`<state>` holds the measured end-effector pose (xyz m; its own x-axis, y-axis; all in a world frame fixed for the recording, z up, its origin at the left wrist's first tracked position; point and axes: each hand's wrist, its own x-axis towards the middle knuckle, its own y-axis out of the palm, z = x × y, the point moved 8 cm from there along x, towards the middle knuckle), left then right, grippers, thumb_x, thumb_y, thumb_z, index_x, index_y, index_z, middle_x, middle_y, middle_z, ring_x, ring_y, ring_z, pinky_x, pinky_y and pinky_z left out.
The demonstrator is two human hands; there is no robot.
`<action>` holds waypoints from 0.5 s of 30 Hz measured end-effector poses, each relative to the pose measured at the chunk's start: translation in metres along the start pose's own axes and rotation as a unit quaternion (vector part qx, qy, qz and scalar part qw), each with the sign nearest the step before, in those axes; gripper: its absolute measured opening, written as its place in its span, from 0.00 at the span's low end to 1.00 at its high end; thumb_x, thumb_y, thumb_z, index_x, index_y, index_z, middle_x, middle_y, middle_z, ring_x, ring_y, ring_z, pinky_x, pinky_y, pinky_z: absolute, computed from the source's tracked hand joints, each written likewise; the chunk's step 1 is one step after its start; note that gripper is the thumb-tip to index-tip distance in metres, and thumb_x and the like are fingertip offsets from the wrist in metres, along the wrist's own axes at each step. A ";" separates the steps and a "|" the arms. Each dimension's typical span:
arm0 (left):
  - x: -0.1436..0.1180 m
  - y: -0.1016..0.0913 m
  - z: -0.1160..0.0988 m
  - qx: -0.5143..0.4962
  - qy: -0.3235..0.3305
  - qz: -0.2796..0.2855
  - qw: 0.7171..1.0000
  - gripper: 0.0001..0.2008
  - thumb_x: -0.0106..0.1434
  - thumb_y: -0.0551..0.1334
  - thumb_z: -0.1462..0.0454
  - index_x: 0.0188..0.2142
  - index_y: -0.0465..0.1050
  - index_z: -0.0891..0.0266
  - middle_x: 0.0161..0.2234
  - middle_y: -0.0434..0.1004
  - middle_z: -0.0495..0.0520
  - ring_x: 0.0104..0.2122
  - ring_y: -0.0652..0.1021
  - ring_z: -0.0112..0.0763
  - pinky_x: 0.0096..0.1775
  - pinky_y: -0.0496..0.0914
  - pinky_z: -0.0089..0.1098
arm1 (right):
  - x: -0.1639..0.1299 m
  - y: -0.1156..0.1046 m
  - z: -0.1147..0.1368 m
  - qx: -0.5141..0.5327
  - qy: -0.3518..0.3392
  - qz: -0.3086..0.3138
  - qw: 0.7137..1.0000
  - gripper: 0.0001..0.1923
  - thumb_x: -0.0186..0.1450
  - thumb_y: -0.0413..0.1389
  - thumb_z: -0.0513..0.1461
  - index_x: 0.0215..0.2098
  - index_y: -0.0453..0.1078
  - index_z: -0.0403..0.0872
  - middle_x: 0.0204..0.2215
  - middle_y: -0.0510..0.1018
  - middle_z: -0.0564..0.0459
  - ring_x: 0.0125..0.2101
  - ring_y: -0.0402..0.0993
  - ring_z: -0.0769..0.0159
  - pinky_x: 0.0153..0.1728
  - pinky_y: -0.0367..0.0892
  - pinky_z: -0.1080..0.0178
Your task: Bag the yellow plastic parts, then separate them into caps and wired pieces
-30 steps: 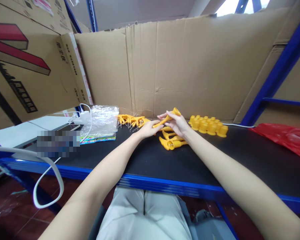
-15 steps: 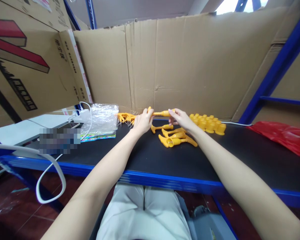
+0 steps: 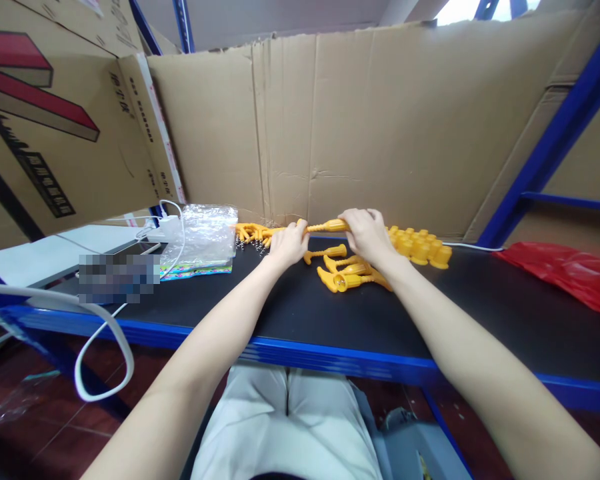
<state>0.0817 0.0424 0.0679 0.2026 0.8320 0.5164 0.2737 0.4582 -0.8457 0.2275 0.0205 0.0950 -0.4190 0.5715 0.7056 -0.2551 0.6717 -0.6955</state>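
Note:
My left hand (image 3: 289,244) is closed around the handle end of a yellow plastic corkscrew (image 3: 329,227), held level above the black tabletop. My right hand (image 3: 369,235) wraps over the wider ribbed sleeve at its other end, covering that tip. Below the hands lie several similar yellow corkscrews (image 3: 353,275) with curved T-shaped handles; one (image 3: 330,253) rests apart, nearer the left hand. Left of my left hand is a row of yellow handles with bare metal spirals (image 3: 253,235). Beyond my right wrist, several yellow flanged caps (image 3: 420,245) stand in a cluster.
Clear plastic bags (image 3: 207,233) lie at the left beside a phone-like device (image 3: 125,257) and white cables (image 3: 125,347). A red plastic bag (image 3: 565,270) is at the right. Cardboard (image 3: 380,127) walls the back, and a blue rail (image 3: 330,359) edges the front.
My right hand has turned palm-down and closed further over the corkscrew's sleeve end, where it was pinching with its fingers. The left hand stays almost in place.

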 end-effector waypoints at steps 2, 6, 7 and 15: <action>-0.001 -0.001 -0.005 -0.009 0.009 -0.004 1.000 0.15 0.66 0.47 0.57 0.49 0.61 0.56 0.44 0.72 0.56 0.43 0.74 0.41 0.41 0.66 0.36 | 0.001 -0.008 0.001 -0.032 0.006 -0.027 0.999 0.17 0.62 0.41 0.31 0.45 0.63 0.47 0.47 0.70 0.45 0.49 0.61 0.58 0.55 0.42 0.49; 0.000 0.002 -0.004 -0.016 0.001 0.008 1.000 0.15 0.66 0.47 0.56 0.47 0.64 0.57 0.41 0.74 0.57 0.42 0.75 0.41 0.41 0.66 0.36 | -0.001 -0.020 -0.019 -0.054 0.059 -0.080 0.994 0.17 0.61 0.41 0.31 0.45 0.64 0.45 0.47 0.69 0.44 0.50 0.59 0.58 0.55 0.42 0.48; 0.001 0.004 0.000 -0.019 -0.012 0.014 1.000 0.15 0.66 0.47 0.55 0.46 0.65 0.58 0.40 0.75 0.57 0.42 0.75 0.42 0.41 0.66 0.36 | -0.003 -0.023 -0.031 -0.055 0.088 -0.088 0.991 0.15 0.61 0.43 0.32 0.45 0.64 0.44 0.47 0.69 0.43 0.49 0.60 0.56 0.54 0.44 0.47; 0.013 0.012 0.054 -0.074 -0.114 -0.034 0.990 0.17 0.65 0.48 0.55 0.43 0.71 0.58 0.45 0.71 0.58 0.46 0.73 0.39 0.46 0.65 0.35 | -0.043 -0.014 -0.148 -0.029 0.415 0.037 0.909 0.19 0.55 0.56 0.51 0.31 0.70 0.43 0.35 0.73 0.41 0.41 0.67 0.51 0.42 0.60 0.49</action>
<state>0.0367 0.0757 0.0577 -0.0340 0.8580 0.5125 0.4171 0.4782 -0.7729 0.3776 0.0562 0.0948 0.3746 0.7589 0.5327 -0.1965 0.6265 -0.7543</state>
